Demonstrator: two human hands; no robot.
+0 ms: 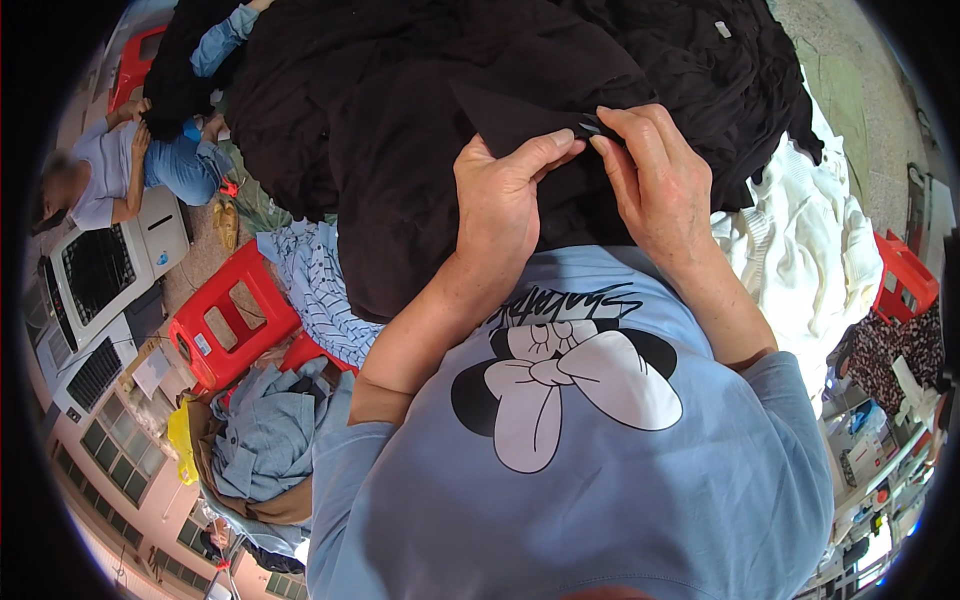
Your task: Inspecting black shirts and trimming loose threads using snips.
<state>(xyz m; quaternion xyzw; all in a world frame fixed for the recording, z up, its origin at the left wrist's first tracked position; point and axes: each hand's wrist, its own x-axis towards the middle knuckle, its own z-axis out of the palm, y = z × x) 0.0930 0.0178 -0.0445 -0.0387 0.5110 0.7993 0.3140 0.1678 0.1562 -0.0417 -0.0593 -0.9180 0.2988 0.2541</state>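
Observation:
A large heap of black cloth [400, 150] covers my lap and spreads ahead of me. My left hand [498, 195] pinches a raised fold of it between thumb and fingers. Close by on the right, my right hand [655, 180] is closed in a pinch, thumb against forefinger, at the edge of the same cloth. A small dark, shiny piece [590, 126] shows between the two hands at the right fingertips; its kind is too small to tell. The rest of the right fingers curl inward and hide what lies under them.
White knit garments [800, 230] are piled at my right, with a red stool [905, 280] beyond. On my left are blue patterned cloth [320, 285], a red plastic stool [235, 315] and a bag of denim-blue garments [265, 430]. Another person [120, 170] sits farther left.

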